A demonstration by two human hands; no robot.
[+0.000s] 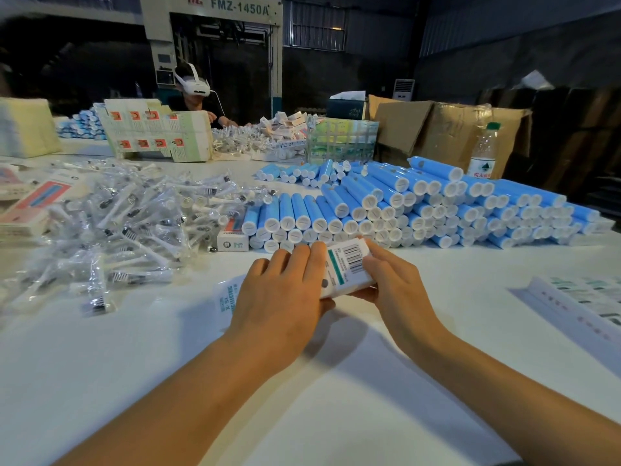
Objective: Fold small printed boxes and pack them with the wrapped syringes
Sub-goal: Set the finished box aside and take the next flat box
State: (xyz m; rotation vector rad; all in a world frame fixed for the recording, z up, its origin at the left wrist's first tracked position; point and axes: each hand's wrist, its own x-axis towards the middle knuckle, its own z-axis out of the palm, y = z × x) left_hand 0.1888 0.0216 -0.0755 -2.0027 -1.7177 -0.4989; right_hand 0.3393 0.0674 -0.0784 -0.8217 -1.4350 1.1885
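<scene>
While the white table [100, 364] fills most of the view, a dark workshop rises behind it, with a large machine [215, 45] labelled FMZ-1450A at the back and a second person [198, 102] in a white headset working at the far edge. Open brown cardboard cartons [447, 129] stand at the far right, with a clear water bottle [484, 153] just in front of them. Across the right half of the table lies a long stack of blue tubes [437, 210] with white caps, their ends facing the camera. To the left spreads a loose heap of wrapped syringes [127, 223] in clear film, touching the tube stack at its near end; a small red-and-white box [232, 237] lies between them. Flat printed box blanks [584, 304] sit in a pile at the right edge, and a pink-printed stack [30, 210] at the far left. A flat blank with blue lettering [225, 302] lies on the table under the left hand.

Near the centre, just in front of the tubes, both hands hold a small white printed box [347, 267] with a barcode and a green stripe, raised slightly off the table. The left hand [282, 297] wraps its fingers over the box's left side, thumb underneath. The right hand [393, 280] pinches the right end, thumb on top near the barcode and fingers below.
</scene>
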